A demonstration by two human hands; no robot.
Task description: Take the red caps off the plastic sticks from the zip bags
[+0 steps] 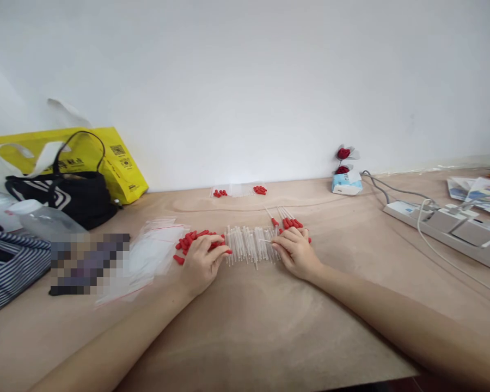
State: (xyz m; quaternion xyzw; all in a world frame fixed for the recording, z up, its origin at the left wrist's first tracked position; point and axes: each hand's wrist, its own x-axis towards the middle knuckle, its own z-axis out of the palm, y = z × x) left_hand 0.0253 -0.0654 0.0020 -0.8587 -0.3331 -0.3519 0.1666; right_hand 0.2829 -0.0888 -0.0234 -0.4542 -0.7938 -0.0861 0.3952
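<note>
My left hand (204,264) is closed in a pinch on a red rubber dropper bulb, whose tip shows past the fingertips. Behind and beside it lies a pile of loose red bulbs (187,239). Between my hands a row of thin clear dropper tubes (245,245) rests on the table. My right hand (298,253) pinches one clear tube, its free end pointing left over the row. Just beyond that hand lie several droppers (291,222) with red bulbs fitted on their tubes. The fingers partly hide some of these.
Clear zip bags (155,253) lie left of the bulbs. Against the wall, small bags with red bulbs (260,190) lie flat. A black bag (77,196), yellow bag (126,169) and plastic bottle (49,220) stand left. Right are a tissue pack (347,185) and power strip (408,212) with cables.
</note>
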